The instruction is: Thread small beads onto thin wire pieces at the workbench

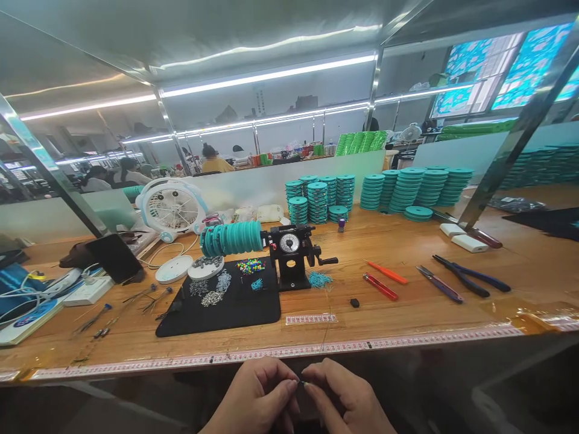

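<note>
Just below the table's front edge, my left hand (pixel 262 395) and my right hand (pixel 341 395) meet in front of me. Thumb and forefinger are pinched together on each. Between the fingertips sits a small dark piece, too tiny to name. A fine line (pixel 326 331) comes down over the table edge toward the hands; its lower end is hard to follow. Beyond them stands a black hand-cranked winder (pixel 292 259) with a round dial, carrying a row of teal spools (pixel 233 239) on its left. Small blue pieces (pixel 320 279) lie by its base.
A black mat (pixel 253 310) holds coloured beads (pixel 251 266) and small metal parts (pixel 212 298). To the right lie pliers (pixel 470 275), a cutter-like tool (pixel 438 283) and an orange-handled tool (pixel 388 272). Stacked teal spools (pixel 409 190) and a white fan (pixel 173 208) stand behind. Other people sit farther off.
</note>
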Available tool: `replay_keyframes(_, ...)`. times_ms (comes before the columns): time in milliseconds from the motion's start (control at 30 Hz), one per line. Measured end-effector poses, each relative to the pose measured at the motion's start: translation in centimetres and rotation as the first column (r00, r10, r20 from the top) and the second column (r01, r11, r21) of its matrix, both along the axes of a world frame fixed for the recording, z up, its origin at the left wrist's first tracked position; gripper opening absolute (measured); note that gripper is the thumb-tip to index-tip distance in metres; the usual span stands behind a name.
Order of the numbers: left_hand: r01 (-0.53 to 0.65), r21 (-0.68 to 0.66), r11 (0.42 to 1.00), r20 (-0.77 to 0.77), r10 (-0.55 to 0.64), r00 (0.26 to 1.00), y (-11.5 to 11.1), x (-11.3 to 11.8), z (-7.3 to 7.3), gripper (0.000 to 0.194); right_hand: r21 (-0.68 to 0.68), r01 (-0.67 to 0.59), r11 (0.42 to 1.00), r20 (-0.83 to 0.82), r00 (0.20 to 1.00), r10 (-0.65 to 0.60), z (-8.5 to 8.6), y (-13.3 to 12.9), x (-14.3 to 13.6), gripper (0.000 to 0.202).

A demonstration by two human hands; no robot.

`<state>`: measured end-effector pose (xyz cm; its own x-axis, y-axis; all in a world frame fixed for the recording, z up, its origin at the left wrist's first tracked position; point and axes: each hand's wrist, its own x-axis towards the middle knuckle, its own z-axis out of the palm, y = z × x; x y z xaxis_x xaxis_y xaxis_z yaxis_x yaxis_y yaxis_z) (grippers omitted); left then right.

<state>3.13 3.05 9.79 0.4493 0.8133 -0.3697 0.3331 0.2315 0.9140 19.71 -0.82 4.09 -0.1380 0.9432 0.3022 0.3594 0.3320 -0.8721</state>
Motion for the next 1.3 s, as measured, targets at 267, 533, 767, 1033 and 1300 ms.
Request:
replay_keyframes(267,0.071,0.002,0.997,0.027,-0.071,0.997,-0.15,-0.36,-0.56,0.041,0.054,-0.011,0.998,0.075,0.997,0.007,0.02,-0.03,-0.12,0.025)
replay_keyframes(533,0.047,0.009,0.999,0.017,-0.048,0.999,-0.36,-0.34,-0.1,0.038,0.119,0.024,0.993,0.108,0.993,-0.037,-0.74,-0.05,-0.2,0.023)
replay_keyframes(767,0.048,0.023,0.999,-0.022,-0.048,0.999,-0.43,-0.52,-0.32,0.029,0.078,0.023,0.997,0.146,0.989,-0.034,-0.11,-0.23,-0.24,0.02)
replay_keyframes(1033,0.077,0.045,0.996,-0.068,-0.073,0.995,-0.33,-0.34,0.24,0.026,0.116,0.013,0.993,0.146,0.989,-0.03,-0.82,-0.09,-0.31,0.02)
replay_keyframes(1300,0.037,0.052,0.998,-0.102,-0.031,0.994,-0.35,-0.41,-0.35,0.028,0.159,-0.046,0.986,0.143,0.989,0.023,-0.49,0.0,-0.35,0.017)
